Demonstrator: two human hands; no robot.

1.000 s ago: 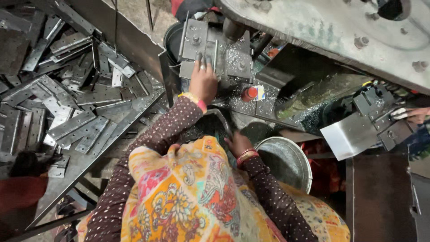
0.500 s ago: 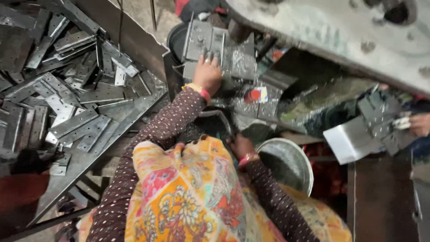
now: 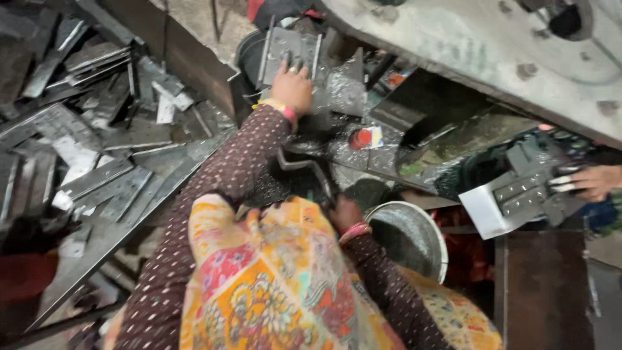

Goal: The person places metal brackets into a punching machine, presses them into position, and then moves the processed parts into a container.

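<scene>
Head view looked straight down a dotted brown sleeve to the left hand (image 3: 293, 85), which lay flat with its fingers spread and released on a grey metal plate (image 3: 285, 55). That plate, ribbed along both long edges, sat on top of a dark round bin (image 3: 249, 58) at the far side of the work spot, and the palm pressed down on its near end, as if to steady it; nothing was pinched or gripped. Its place there looked handy, for it was an arm's reach ahead and just beside the heap.

Down low, the right hand (image 3: 346, 214) rested close to the body, beside the rim of a steel bowl (image 3: 414, 243). A patterned yellow cloth hid most of the fingers, so I cannot tell whether they were curled or loose, or whether they held anything.

Off to the left, a big pile of cut metal strips (image 3: 97, 149) lay loose on the floor, penned by a long dark bar (image 3: 129, 233) that ran slantwise past the sleeve. That kept the stock to one side of the seated person.

At the right edge another person's hand (image 3: 593, 181) gripped a bundle of dark stamped pieces (image 3: 531, 188) with a pale sheet beneath them. Overhead, the heavy grey frame of a machine (image 3: 492, 58) crossed the upper right corner, well apart from the plate.
</scene>
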